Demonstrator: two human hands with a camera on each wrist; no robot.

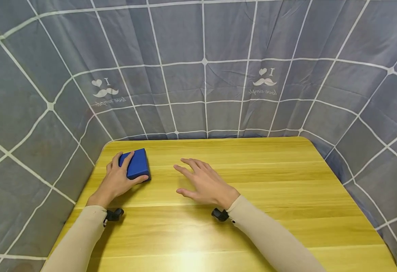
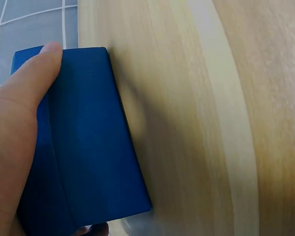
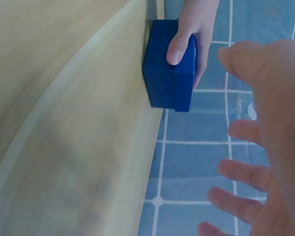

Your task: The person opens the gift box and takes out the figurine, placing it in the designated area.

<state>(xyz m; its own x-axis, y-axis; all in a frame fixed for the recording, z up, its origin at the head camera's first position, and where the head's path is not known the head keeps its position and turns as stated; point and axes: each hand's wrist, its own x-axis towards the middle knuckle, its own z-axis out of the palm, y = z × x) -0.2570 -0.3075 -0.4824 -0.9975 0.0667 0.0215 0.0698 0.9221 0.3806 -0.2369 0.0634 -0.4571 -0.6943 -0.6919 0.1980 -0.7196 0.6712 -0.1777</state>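
Note:
A blue box [image 1: 138,163] with a lid seam sits at the far left of the wooden table. My left hand [image 1: 116,182] grips it, thumb along its near side and fingers spread over the top and far side. Up close in the left wrist view, the box [image 2: 96,132] has the thumb pressed on it; most of the other fingers are hidden behind. My right hand [image 1: 206,184] hovers near the middle of the table, apart from the box, its fingers spread and holding nothing. The right wrist view shows the held box [image 3: 162,73] beyond those spread fingers.
The light wooden table [image 1: 270,211] has rounded far corners. A grey curtain [image 1: 225,83] with a white grid hangs close behind it and along both sides. Each wrist wears a small black device, such as the one on the left [image 1: 115,214].

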